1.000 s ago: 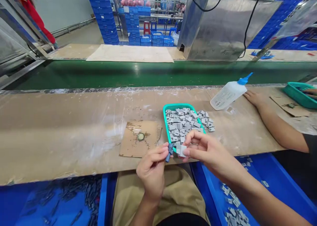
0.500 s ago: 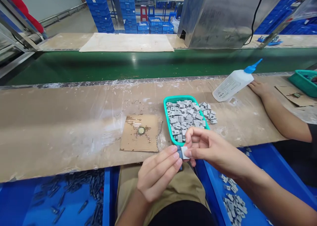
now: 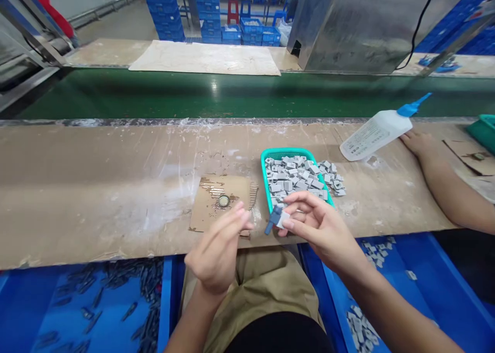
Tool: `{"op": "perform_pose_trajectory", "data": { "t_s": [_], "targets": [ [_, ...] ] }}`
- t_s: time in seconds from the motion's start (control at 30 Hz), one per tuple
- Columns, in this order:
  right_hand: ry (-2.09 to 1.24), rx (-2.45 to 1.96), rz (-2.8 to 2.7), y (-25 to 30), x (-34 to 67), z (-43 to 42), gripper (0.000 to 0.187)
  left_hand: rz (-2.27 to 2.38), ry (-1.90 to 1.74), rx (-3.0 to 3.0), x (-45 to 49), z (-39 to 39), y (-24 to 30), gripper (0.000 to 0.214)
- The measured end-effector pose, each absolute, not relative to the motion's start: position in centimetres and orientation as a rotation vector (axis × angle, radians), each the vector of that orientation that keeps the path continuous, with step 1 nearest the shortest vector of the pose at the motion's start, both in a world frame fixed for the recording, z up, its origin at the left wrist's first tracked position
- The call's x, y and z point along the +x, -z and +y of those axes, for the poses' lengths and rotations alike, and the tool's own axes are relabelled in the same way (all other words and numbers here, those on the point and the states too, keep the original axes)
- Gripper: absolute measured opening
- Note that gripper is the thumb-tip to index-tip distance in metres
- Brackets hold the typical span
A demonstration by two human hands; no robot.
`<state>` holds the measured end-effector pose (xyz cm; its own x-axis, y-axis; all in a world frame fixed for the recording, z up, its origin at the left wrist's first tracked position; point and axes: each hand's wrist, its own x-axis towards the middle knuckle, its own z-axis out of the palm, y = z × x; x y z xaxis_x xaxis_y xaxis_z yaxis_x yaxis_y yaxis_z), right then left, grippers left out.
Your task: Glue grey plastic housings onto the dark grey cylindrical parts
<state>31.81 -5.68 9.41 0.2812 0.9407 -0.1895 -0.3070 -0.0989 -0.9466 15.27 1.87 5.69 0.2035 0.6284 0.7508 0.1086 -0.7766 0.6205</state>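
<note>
My right hand (image 3: pixel 315 219) pinches a small light-grey plastic block (image 3: pixel 283 219) between thumb and fingers. Joined to that block is a dark blue-grey plastic piece (image 3: pixel 273 220), its narrow end pointing down and left. My left hand (image 3: pixel 220 247) is apart from them, fingers stretched out and nothing visible in it; it is slightly blurred. Just beyond its fingertips lies a cardboard square (image 3: pixel 203 213) with wet brown streaks and a small round cap-like dish (image 3: pixel 223 201). Behind my right hand stands a green basket (image 3: pixel 265 175) full of grey blocks (image 3: pixel 296 175).
Loose grey blocks (image 3: pixel 333 178) lie right of the basket. A white bottle with a blue nozzle (image 3: pixel 377 135) leans near a co-worker's arm (image 3: pixel 444 182). Blue bins hold dark pieces (image 3: pixel 93 319) at left and grey blocks (image 3: pixel 359 327) at right. A green conveyor belt (image 3: pixel 174 92) runs behind.
My left hand has let go of the joined pieces and moved left, toward the cardboard square. My right hand keeps hold of them, now slightly higher. The view has shifted a little.
</note>
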Motion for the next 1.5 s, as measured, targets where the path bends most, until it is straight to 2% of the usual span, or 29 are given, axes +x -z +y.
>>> {"op": "perform_pose_trajectory", "data": {
  "t_s": [0.1, 0.3, 0.53, 0.77, 0.97, 1.1, 1.23, 1.4, 1.5],
  "targets": [
    [-1.051, -1.259, -0.707, -8.7, 31.3, -6.0, 0.033, 0.856, -1.422, 1.783, 15.4, 1.2, -5.3, 0.035],
    [-1.036, -1.258, -0.781, -8.2, 30.5, -6.8, 0.035, 0.822, -1.068, 1.579, 15.7, -0.7, -6.2, 0.029],
    [-0.986, -1.332, -1.056, -7.6, 31.3, -7.3, 0.047, 0.836, -0.941, 1.403, 15.7, -1.0, -7.6, 0.024],
    [-0.867, -1.360, -1.274, -7.2, 31.6, -7.0, 0.033, 0.835, -0.898, 1.380, 15.8, -1.2, -8.1, 0.023],
    [-0.561, -1.371, -1.431, -7.1, 31.5, -6.8, 0.036, 0.855, -0.776, 1.244, 15.6, -0.8, -8.4, 0.015],
    [-0.448, -1.352, -1.506, -7.0, 31.5, -6.9, 0.039, 0.875, -0.647, 1.150, 15.4, -0.2, -8.4, 0.016],
    [-0.483, -1.372, -1.485, -6.8, 31.5, -7.1, 0.037, 0.833, -0.603, 1.058, 15.6, 0.0, -8.5, 0.017],
    [-0.870, -1.296, -1.171, -6.8, 31.1, -7.4, 0.060, 0.862, -0.808, 1.130, 15.8, -0.3, -8.4, 0.007],
    [-1.009, -1.257, -1.012, -7.0, 30.7, -7.6, 0.049, 0.853, -0.923, 1.225, 16.0, -0.4, -7.9, 0.008]
  ]
}}
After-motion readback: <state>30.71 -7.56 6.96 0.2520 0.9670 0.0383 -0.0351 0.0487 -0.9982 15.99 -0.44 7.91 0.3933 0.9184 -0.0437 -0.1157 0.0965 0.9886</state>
